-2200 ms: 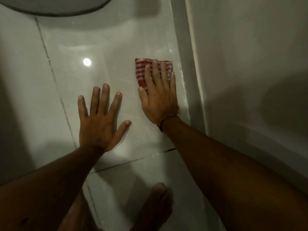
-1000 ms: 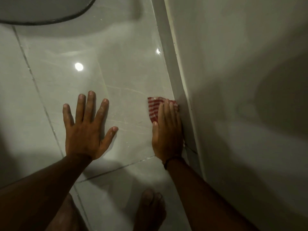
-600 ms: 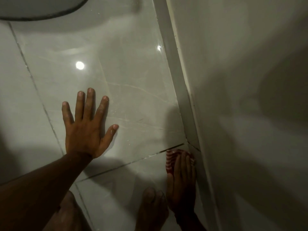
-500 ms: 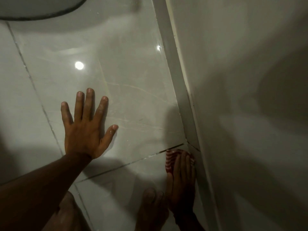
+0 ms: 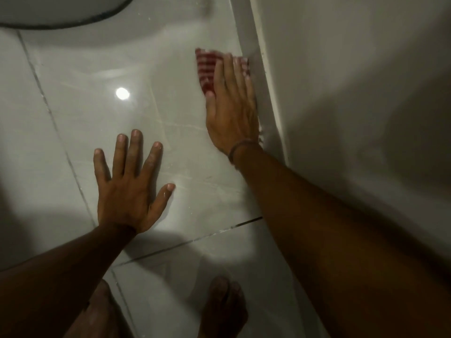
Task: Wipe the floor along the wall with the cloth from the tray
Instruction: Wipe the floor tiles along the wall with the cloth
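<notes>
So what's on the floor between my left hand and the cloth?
Nothing: in the head view, only bare glossy tile separates the left hand from the cloth.

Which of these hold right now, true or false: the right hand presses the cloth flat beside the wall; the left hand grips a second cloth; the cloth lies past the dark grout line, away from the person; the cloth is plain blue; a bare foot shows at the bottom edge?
1. The right hand presses the cloth flat on the floor beside the wall's skirting. True.
2. The left hand grips a second cloth. False: it lies flat and empty on the floor tile.
3. The cloth lies beyond the dark grout line. True.
4. The cloth is plain blue. False: red and white.
5. A bare foot shows at the bottom. True.
</notes>
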